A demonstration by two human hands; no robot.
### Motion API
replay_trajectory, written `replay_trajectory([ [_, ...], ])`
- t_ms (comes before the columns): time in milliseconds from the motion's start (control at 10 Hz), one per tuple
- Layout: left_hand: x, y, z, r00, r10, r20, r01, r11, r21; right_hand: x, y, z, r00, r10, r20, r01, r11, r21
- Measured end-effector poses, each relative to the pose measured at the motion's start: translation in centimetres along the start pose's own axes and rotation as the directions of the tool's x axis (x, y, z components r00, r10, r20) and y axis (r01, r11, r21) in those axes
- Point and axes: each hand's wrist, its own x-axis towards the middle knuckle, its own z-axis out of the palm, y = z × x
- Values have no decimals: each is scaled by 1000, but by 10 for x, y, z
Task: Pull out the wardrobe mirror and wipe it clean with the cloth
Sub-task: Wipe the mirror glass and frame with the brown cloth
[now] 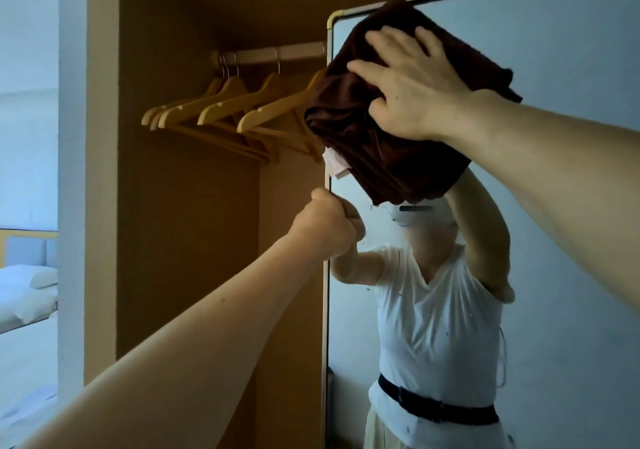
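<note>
Head view: wardrobe mirror (571, 109) stands pulled out, its frame edge beside the hanger rail (273, 54). Left hand (325, 230) clenched on the mirror's left edge, steadying it. Right hand (412, 88) flat, fingers spread, pressing the folded brown cloth (367, 147) against the glass at the top-left corner. Advice: keep the left grip firm, wipe in overlapping passes downward, even pressure; specks lower down likely need attention.

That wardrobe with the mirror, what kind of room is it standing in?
Probably a hotel or guest bedroom. The open wardrobe holds only bare wooden hangers on a rail, and a made bed with white pillow shows at the left, beside the pull-out mirror.
</note>
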Motion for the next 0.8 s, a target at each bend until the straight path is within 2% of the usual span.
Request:
replay_trajectory([
  [100, -7, 0, -2, 997, 82, -16, -81, 995, 50, -24, -16, 6, 998, -55, 11, 54, 998, 12],
  [200, -14, 2, -5, 992, 127, -15, -122, 975, 186, -74, -44, 22, 992, -117, 51, 117, 993, -15],
  [300, -17, 1, -4, 993, 113, -27, -103, 962, 251, -102, -53, 32, 991, -98, 95, 103, 993, -53],
  [400, -20, 2, -7, 994, 105, -36, -93, 968, 235, -85, -38, 27, 985, -141, 100, 150, 985, -85],
  [500, -16, 0, -4, 995, 92, -41, -90, 995, 49, -38, -21, 15, 997, -61, 49, 65, 994, -91],
  [600, -11, -4, -3, 999, 52, 3, -52, 998, 26, 13, -3, -1, 999, 42, 26, -39, 996, -76],
  [800, -16, -2, -5, 997, 71, 3, -71, 997, 27, 12, -18, 7, 995, 73, -65, -76, 996, -45],
])
